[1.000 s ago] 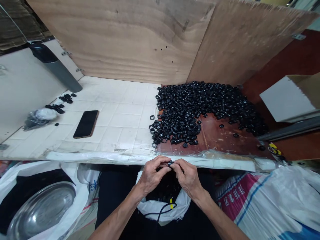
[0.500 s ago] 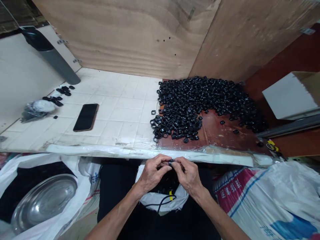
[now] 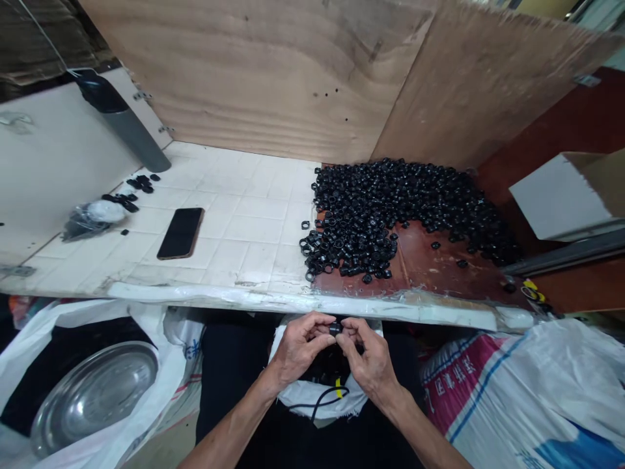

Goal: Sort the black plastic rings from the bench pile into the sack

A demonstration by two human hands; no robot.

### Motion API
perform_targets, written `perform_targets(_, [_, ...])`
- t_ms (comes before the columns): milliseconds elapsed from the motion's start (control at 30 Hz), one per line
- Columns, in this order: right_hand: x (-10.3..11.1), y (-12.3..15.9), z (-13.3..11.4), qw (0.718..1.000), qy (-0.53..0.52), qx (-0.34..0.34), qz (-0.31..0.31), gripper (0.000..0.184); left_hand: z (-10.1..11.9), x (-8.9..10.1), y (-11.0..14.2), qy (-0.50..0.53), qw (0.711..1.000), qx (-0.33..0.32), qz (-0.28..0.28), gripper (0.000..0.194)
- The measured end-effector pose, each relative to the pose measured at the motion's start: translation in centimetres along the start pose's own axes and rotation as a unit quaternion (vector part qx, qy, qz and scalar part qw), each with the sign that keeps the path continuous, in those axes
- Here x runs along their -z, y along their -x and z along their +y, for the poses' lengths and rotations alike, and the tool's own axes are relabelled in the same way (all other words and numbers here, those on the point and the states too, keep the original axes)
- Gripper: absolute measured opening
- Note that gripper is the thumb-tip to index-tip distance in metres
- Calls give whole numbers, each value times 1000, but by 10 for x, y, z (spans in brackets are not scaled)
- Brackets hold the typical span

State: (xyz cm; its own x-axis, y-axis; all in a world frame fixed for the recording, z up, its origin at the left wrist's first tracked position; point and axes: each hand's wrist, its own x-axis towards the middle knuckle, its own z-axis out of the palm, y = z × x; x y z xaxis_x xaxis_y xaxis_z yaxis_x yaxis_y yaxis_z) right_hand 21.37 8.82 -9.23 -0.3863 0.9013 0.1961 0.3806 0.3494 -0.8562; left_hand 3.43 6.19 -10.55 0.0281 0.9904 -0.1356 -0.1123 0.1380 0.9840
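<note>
At the far left, a round stainless-steel basin [image 3: 92,398] rests in a white plastic bag [image 3: 168,365]. Above it, a black smartphone [image 3: 180,233] lies face up on the white tiled worktop [image 3: 244,260]. Just below the worktop's front edge, the left hand [image 3: 303,348] and right hand [image 3: 367,358] meet above a crumpled white bag [image 3: 317,398]. Their fingers [image 3: 312,320] are curled almost shut, and together they pinch a small black ring [image 3: 334,329] held in the air between them. Farther right, a broad heap of matching black rings [image 3: 395,208] lies on a reddish-brown board [image 3: 430,254], well apart from the hands. Below, at the far right, sits a white woven sack [image 3: 527,397] printed in pink and blue.
</note>
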Motion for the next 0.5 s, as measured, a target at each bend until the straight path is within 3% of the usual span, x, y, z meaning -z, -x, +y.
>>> perform_targets(100, [-3, 0, -3, 999, -10, 31, 0, 11, -1, 1, 3, 50, 998, 28, -9, 31])
perform_targets(333, [-8, 1, -9, 998, -51, -29, -20, 11, -8, 4, 8, 24, 1000, 4, -11, 22])
perform_targets(400, [-12, 2, -10, 988, -109, -109, -35, 12, -16, 4, 9, -27, 998, -51, -9, 18])
perform_targets(500, [-23, 9, -8, 931, -249, -264, -31, 21, -30, 5, 12, -154, 969, -194, -12, 20])
